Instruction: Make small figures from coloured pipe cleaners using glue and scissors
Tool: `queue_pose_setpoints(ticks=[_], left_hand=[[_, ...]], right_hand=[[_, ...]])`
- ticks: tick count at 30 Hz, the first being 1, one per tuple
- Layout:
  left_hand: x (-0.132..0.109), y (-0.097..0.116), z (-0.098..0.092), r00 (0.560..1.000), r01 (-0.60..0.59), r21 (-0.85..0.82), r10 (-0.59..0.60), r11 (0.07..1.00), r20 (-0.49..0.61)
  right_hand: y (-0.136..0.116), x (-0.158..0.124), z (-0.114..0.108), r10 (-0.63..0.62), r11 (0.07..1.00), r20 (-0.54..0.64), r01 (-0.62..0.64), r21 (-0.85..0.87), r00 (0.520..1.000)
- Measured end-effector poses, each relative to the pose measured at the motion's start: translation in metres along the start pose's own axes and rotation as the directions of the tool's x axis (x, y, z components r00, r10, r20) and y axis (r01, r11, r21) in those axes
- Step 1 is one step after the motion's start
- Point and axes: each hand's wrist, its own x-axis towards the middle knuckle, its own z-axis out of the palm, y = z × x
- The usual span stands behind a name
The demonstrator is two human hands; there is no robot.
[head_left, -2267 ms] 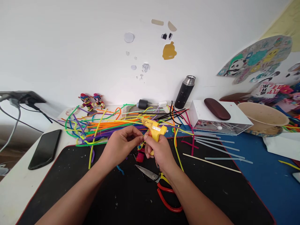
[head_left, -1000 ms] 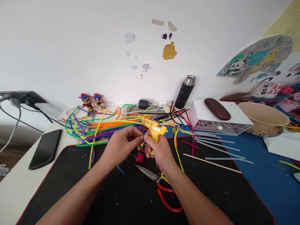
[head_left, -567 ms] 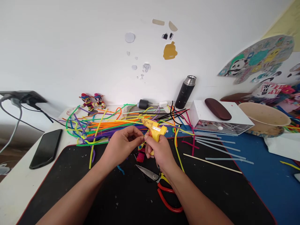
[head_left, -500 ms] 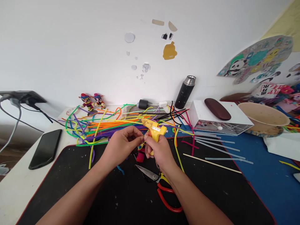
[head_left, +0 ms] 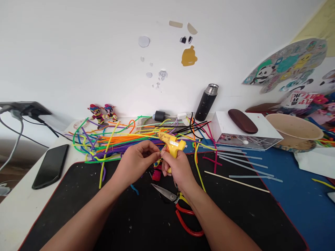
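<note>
Matching the earlier frames, the right hand [head_left: 179,167] is gripping the yellow plastic glue gun [head_left: 172,144] at frame centre with curled fingers, while the left hand [head_left: 134,160] is pressing thumb and fingertips together beside it, anything between them being too small to identify. At the right, the white box [head_left: 267,126] is holding small loose pieces behind its clear front and is supporting an oval maroon case [head_left: 243,121], with a round beige bowl [head_left: 290,127] standing alongside. Fuzzy, bendable pipe cleaners [head_left: 123,140] are lying left of centre, and pointed metal scissors [head_left: 171,197] are resting on the black mat [head_left: 125,219] at lower centre.
</note>
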Motion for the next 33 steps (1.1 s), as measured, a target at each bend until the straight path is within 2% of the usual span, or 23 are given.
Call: queue_pose_setpoints(ticks=[33], left_hand=[[0.0006, -0.0026, 0.0001, 0.999, 0.027, -0.012, -0.026, 1.0, 0.02]], right_hand=[[0.003, 0.0008, -0.001, -0.014, 1.0, 0.013, 0.014, -0.013, 1.0]])
